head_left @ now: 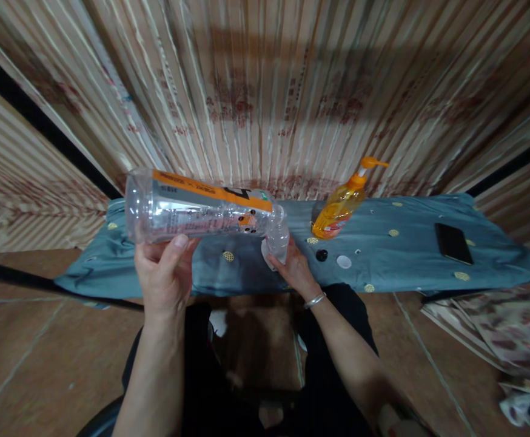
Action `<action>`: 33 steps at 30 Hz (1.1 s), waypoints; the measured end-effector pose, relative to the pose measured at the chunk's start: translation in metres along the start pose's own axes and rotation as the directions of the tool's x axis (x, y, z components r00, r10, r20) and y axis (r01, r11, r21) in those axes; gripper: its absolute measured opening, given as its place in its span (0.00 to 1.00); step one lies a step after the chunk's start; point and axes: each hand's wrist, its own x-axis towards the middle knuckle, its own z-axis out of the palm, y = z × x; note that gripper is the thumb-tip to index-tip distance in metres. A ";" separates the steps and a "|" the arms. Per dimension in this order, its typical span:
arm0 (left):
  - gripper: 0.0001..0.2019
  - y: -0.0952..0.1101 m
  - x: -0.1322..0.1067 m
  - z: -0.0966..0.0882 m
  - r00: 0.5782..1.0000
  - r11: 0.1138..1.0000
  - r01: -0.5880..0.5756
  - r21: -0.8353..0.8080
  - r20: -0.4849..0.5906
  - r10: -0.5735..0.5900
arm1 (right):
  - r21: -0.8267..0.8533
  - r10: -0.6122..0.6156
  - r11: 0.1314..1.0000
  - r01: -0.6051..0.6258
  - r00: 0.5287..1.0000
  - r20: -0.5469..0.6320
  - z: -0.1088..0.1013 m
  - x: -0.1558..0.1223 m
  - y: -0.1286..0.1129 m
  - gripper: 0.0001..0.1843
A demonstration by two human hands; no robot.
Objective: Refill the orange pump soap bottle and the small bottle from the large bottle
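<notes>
My left hand (165, 273) grips a large clear plastic bottle (192, 209) with an orange label, held on its side, its mouth pointing right. The bottle's mouth meets a small clear plastic cup (278, 240), and my right hand (295, 267) is wrapped round that cup over the grey-blue cloth (401, 255) on the low table. No liquid shows in the bottle. A silver bangle sits on my right wrist.
An orange pump bottle of yellow liquid (340, 209) stands on the cloth right of my hands. A small black cap (322, 255) and a white cap (344, 261) lie near it. A black phone (452, 243) lies further right. Striped curtains hang behind; patterned fabric (487, 328) lies on the floor at right.
</notes>
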 end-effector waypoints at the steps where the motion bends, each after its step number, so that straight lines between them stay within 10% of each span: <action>1: 0.26 0.000 0.000 0.000 1.000 1.000 0.002 -0.004 0.000 -0.002 | 0.003 -0.008 1.000 0.008 1.000 0.002 0.000 0.000 0.000 0.42; 33: 0.23 -0.001 0.006 -0.002 1.000 1.000 0.002 0.013 0.020 -0.002 | 0.011 -0.001 1.000 0.001 1.000 -0.005 0.000 0.001 -0.003 0.42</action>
